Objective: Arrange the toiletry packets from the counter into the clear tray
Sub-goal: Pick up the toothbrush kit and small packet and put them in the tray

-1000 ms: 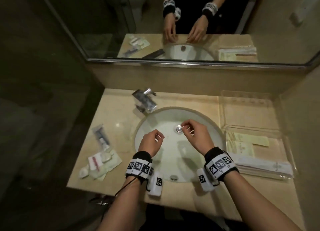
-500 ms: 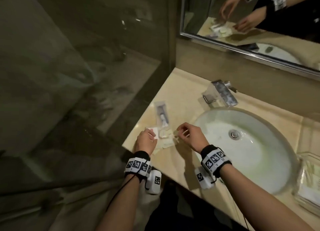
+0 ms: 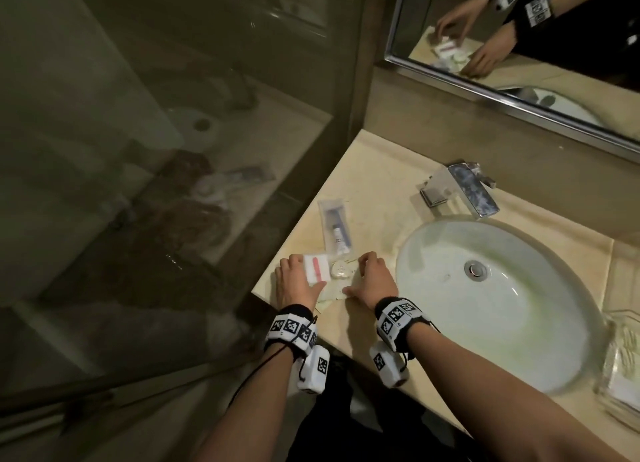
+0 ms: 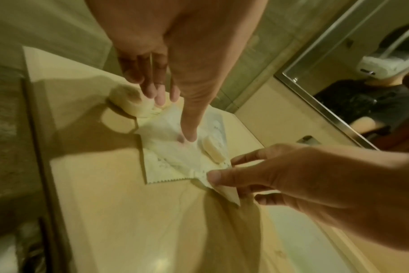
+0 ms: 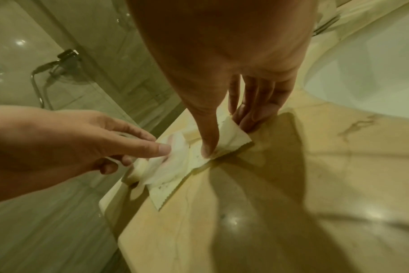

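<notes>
left hand [image 3: 297, 283]: fingers straight, spread flat over the left side of the packet pile [image 3: 332, 281] near the front-left corner of the counter [image 3: 377, 198], thumb pressing down on a sachet. Pinning, not gripping.

white packet with pink stripe [image 3: 316, 268]: top of the pile, just under the left fingertips. Probably near weightless, slick film, likely to skate off if nudged.

round soap packet [image 3: 340, 270]: middle of the pile, between both hands. Small puck in a loose wrapper, stiffer than the rest, looks easy to take by its sides.

flat sachets [image 4: 175, 162]: zigzag-cut edges, paper thin, floppy, overlapping. Best bet looks like squaring them into one stack and pinching across a sealed edge, since a single corner would just bend.

toothbrush kit [image 3: 335, 226]: clear sleeve lying apart, further back along the counter's left edge, untouched. Long and semi-stiff, so take it mid-length.

right hand [image 3: 374, 281]: thumb and fingers pinching the right-hand corner of a sachet, remaining fingers extended onto the counter at the pile's right edge.

clear tray [image 3: 620, 368]: far right end of the counter, past the sink [image 3: 491, 299], already holding some flat packets.

vs half a second ago: both hands lower and wider on the pile, flanking it instead of hovering curled above it.

vs a second ago: hands off the basin, over to the left corner.
</notes>
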A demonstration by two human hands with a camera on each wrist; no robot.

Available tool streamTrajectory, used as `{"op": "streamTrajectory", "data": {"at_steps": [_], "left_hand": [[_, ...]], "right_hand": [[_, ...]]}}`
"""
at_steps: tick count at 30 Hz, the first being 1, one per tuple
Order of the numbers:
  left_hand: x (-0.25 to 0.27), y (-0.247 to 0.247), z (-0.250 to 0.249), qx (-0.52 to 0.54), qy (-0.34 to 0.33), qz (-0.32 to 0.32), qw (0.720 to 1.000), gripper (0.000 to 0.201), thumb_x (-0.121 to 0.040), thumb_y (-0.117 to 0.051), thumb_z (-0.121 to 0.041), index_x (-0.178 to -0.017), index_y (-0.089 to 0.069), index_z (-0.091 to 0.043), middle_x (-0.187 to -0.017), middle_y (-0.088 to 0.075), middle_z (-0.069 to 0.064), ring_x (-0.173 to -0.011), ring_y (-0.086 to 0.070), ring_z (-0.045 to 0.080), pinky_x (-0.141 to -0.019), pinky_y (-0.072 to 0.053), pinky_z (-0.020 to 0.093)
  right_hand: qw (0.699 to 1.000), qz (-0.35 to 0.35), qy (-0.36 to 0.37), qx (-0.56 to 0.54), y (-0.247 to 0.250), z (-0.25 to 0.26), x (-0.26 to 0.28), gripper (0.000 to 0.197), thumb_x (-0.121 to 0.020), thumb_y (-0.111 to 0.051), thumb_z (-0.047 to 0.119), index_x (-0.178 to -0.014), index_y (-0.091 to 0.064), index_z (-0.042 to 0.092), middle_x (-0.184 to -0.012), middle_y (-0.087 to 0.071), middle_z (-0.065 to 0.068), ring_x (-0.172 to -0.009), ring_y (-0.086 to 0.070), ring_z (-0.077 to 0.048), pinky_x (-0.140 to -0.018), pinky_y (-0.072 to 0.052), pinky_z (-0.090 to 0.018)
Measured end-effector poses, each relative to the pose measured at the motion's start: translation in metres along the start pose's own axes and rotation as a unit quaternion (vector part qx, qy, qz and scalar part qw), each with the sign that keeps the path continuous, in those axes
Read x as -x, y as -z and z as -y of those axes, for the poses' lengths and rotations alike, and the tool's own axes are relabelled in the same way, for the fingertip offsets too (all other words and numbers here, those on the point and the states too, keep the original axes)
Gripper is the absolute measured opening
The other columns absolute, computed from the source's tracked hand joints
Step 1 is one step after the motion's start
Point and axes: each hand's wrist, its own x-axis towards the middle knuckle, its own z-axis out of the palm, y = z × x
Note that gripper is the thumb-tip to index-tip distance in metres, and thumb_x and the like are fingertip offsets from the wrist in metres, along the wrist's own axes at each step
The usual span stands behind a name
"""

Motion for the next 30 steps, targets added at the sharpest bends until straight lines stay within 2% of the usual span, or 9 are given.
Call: {"op": "streamTrajectory", "data": {"at_steps": [3, 7, 11, 15, 18, 22, 25, 28, 30], "left_hand": [[-0.005, -0.004, -0.007, -0.002, 0.007, 0.009, 1.000, 0.068, -0.065, -0.084, -0.029, -0.120, -0.048, -0.014, -0.122, -0.055, 0.012, -0.115, -0.050, 0.028, -0.103, -0.039, 0.037], [-0.010, -0.006, -0.010, 0.031, 0.024, 0.014, 0.999, 0.065, -0.064, -0.086, -0.021, -0.116, -0.047, -0.014, -0.121, -0.058, 0.014, -0.115, -0.052, 0.031, -0.102, -0.041, 0.039], [-0.018, -0.005, -0.006, 0.036, 0.015, 0.024, 0.999, 0.051, -0.071, -0.081, -0.023, -0.113, -0.054, -0.012, -0.118, -0.063, 0.012, -0.115, -0.051, 0.030, -0.101, -0.041, 0.038], [-0.021, -0.004, -0.001, 0.032, -0.018, 0.021, 0.999, 0.035, -0.080, -0.074, -0.028, -0.111, -0.062, -0.016, -0.115, -0.060, 0.007, -0.111, -0.047, 0.027, -0.097, -0.038, 0.034], [-0.022, -0.003, 0.000, 0.029, -0.035, 0.012, 0.999, 0.024, -0.087, -0.066, -0.027, -0.111, -0.065, -0.021, -0.119, -0.055, 0.005, -0.112, -0.045, 0.025, -0.099, -0.036, 0.033], [-0.024, -0.002, -0.005, 0.005, -0.030, 0.029, 0.999, 0.035, -0.077, -0.076, -0.034, -0.107, -0.066, -0.020, -0.116, -0.053, 0.003, -0.113, -0.044, 0.025, -0.101, -0.038, 0.035], [-0.027, -0.003, -0.011, 0.017, -0.019, 0.026, 0.999, 0.029, -0.073, -0.079, -0.029, -0.097, -0.066, -0.018, -0.112, -0.053, 0.004, -0.112, -0.044, 0.025, -0.104, -0.036, 0.036], [-0.030, -0.003, -0.014, 0.092, 0.010, 0.038, 0.995, 0.020, -0.077, -0.077, -0.027, -0.085, -0.062, -0.018, -0.099, -0.064, 0.006, -0.103, -0.050, 0.025, -0.086, -0.040, 0.030], [-0.031, -0.002, -0.014, 0.160, 0.039, 0.037, 0.986, 0.024, -0.077, -0.076, -0.031, -0.080, -0.057, -0.018, -0.089, -0.066, 0.006, -0.091, -0.058, 0.025, -0.075, -0.043, 0.027]], "right_hand": [[1.000, 0.006, -0.021, -0.005, 0.001, -0.002, -0.003, 0.064, -0.068, -0.087, 0.027, -0.116, -0.048, 0.012, -0.114, -0.058, -0.009, -0.104, -0.059, -0.028, -0.092, -0.049, -0.038], [0.999, 0.030, -0.037, 0.019, 0.002, -0.006, -0.007, 0.046, -0.077, -0.080, 0.033, -0.110, -0.061, 0.009, -0.113, -0.062, -0.011, -0.100, -0.062, -0.028, -0.087, -0.050, -0.035], [0.999, 0.017, -0.047, -0.014, 0.008, -0.010, -0.011, 0.030, -0.086, -0.071, 0.029, -0.106, -0.062, 0.008, -0.109, -0.067, -0.011, -0.099, -0.062, -0.027, -0.084, -0.048, -0.032], [0.996, 0.000, -0.074, -0.040, 0.019, -0.017, -0.016, 0.030, -0.089, -0.067, 0.028, -0.111, -0.060, 0.007, -0.115, -0.066, -0.012, -0.107, -0.060, -0.029, -0.087, -0.045, -0.030], [0.995, -0.008, -0.089, -0.046, 0.027, -0.023, -0.017, 0.033, -0.090, -0.066, 0.027, -0.114, -0.059, 0.006, -0.117, -0.064, -0.013, -0.110, -0.059, -0.030, -0.090, -0.045, -0.032], [0.996, -0.028, -0.077, -0.026, 0.031, -0.022, -0.020, 0.031, -0.089, -0.065, 0.028, -0.114, -0.060, 0.011, -0.117, -0.065, -0.012, -0.108, -0.061, -0.029, -0.093, -0.048, -0.034], [0.997, -0.052, -0.060, 0.008, 0.032, -0.010, -0.028, 0.032, -0.088, -0.065, 0.037, -0.112, -0.061, 0.017, -0.120, -0.060, -0.011, -0.110, -0.059, -0.030, -0.097, -0.049, -0.043], [0.994, -0.078, -0.063, 0.049, 0.034, 0.007, -0.040, 0.032, -0.091, -0.061, 0.037, -0.116, -0.061, 0.017, -0.125, -0.055, -0.011, -0.116, -0.054, -0.033, -0.100, -0.045, -0.046], [0.994, -0.093, -0.049, 0.031, 0.034, 0.018, -0.050, 0.035, -0.090, -0.063, 0.037, -0.117, -0.060, 0.015, -0.124, -0.057, -0.011, -0.116, -0.054, -0.033, -0.100, -0.044, -0.045]]}}
